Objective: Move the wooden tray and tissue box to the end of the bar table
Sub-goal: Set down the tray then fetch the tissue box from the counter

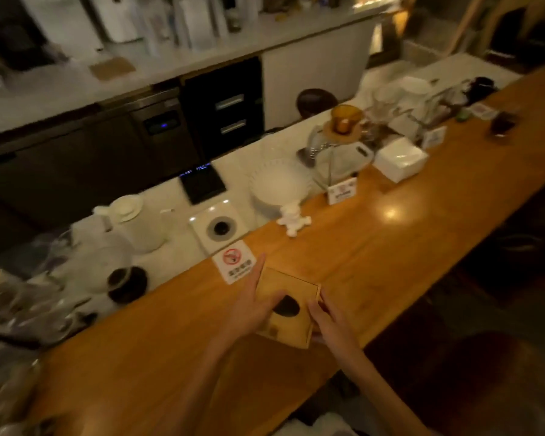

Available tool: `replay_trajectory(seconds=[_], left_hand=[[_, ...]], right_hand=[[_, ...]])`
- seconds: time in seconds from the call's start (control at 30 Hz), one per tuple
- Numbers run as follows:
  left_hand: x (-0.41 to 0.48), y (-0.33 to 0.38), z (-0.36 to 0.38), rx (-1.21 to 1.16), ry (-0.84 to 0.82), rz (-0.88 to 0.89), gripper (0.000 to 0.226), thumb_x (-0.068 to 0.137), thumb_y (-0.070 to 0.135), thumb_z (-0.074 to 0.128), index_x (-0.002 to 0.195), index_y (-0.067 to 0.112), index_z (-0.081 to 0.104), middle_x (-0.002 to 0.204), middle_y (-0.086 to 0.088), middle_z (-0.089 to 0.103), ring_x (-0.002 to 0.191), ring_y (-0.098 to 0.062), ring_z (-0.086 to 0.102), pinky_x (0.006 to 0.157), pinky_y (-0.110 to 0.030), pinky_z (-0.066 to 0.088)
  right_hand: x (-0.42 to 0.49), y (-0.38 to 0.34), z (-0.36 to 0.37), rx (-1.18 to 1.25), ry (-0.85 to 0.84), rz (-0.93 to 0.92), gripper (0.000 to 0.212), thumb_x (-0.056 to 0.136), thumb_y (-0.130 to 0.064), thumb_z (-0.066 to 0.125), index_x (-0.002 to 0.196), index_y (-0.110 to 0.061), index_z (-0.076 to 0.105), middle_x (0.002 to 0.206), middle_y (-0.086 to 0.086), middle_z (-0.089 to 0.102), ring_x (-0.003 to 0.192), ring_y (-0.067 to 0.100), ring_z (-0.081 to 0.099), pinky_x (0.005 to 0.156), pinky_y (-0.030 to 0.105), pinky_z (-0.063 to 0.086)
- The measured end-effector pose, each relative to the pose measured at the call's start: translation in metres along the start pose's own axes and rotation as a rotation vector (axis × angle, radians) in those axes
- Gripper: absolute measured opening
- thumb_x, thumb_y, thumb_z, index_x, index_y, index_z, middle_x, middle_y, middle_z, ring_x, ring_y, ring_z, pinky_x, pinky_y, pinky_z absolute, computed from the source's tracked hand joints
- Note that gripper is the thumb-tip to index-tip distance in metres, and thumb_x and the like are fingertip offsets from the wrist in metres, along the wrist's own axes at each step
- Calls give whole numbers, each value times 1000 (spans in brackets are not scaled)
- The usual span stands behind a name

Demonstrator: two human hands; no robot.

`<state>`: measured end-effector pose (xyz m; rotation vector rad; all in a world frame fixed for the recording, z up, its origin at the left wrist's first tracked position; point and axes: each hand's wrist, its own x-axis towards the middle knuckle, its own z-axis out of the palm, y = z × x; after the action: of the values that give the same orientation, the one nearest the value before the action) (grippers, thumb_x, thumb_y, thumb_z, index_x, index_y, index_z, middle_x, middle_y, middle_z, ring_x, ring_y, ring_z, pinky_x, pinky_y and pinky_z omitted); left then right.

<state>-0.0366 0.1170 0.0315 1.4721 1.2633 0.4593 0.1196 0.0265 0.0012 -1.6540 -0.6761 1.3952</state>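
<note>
A small square wooden tray (291, 289) with a dark oval object (286, 306) in it sits on the wooden bar table (390, 247), near its front edge. My left hand (252, 305) grips the tray's left side, index finger stretched along the edge and thumb over the rim. On the tray's right side my right hand (329, 322) holds it with curled fingers. A white tissue box (400, 163) stands farther along the bar, to the upper right.
A no-smoking sign (235, 262) lies just beyond the tray. A white figurine (293, 218), a small card stand (342, 191), a glass pitcher (337, 152) and a dark drink glass (501, 125) line the bar's far side. Kettles and plates sit on the lower white counter (183, 256).
</note>
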Motion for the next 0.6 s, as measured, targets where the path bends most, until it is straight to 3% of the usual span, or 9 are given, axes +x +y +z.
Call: replay_trajectory(seconds=[0.07,0.17,0.27,0.33,0.4,0.5,0.6], left_hand=[[8,28,31,54,-72,41,77,91,35,66,151,46,18,152,8,28,139,-15,31,103,-28,34],[9,59,84,68,-211,137,70,93,37,62,151,41,22,134,20,35,113,9,43,82,-7,37],[-1,82,147,20,-364,173,64,93,41,61,147,43,26,133,26,45,102,17,51,76,-9,46],[-15,99,202,0,-449,200,64,92,41,62,145,45,28,129,29,45,106,20,49,80,-7,45],[-31,119,258,-9,-506,242,68,88,43,65,144,49,27,138,24,44,117,14,47,91,-10,44],[-53,145,346,-40,-585,287,88,78,56,70,150,49,19,147,18,39,131,0,44,107,-27,40],[-73,165,434,-180,-635,183,81,76,59,69,147,46,31,145,10,48,125,-11,54,105,-42,46]], right_hand=[[-12,2,-35,73,69,-21,51,90,-55,53,137,-53,32,125,-22,54,107,2,59,89,36,59],[-37,9,-94,186,144,-13,73,77,-67,58,143,-55,27,132,-16,52,113,9,60,94,44,57],[-72,19,-162,308,173,-24,64,81,-59,59,139,-51,33,128,-16,55,113,14,62,88,47,59],[-101,34,-216,358,210,-53,56,82,-54,63,133,-51,40,131,-10,57,115,19,63,88,52,59],[-130,51,-268,336,304,-73,54,77,-55,68,126,-52,45,132,-4,57,116,22,63,89,52,58],[-171,73,-346,319,426,-143,53,74,-52,70,121,-48,45,134,3,56,115,24,64,87,49,60],[-218,96,-419,389,549,-177,51,75,-45,69,119,-44,43,129,7,58,109,30,67,80,50,62]])
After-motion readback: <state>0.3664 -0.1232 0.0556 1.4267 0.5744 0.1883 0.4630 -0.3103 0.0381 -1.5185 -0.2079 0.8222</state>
